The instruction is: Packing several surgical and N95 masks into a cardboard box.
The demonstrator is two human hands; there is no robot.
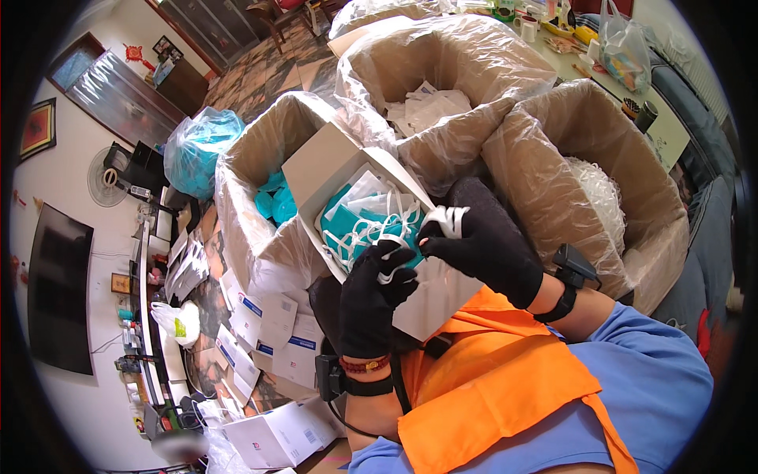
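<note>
On my lap, an open white carton [324, 163] holds teal fabric pieces [338, 225], white straps [365, 235] and clear packets [367, 189]. My left hand [377, 288], black-gloved, is at the carton's near side, its fingers curled with white strap showing between them. Just to the right, my right hand [485, 249], also in a black glove, has its thumb and fingertips pinched together close to the left. White bands cross its fingers; how they are wound, and what lies in the pinch, I cannot make out.
Plastic-lined brown cartons surround me: one with teal pieces [276, 201], one with white packets [430, 109], one with white cords [598, 193]. A teal-filled bag [204, 150] sits far left. White flat boxes [264, 320] lie on the floor; a cluttered table [570, 59] stands far right.
</note>
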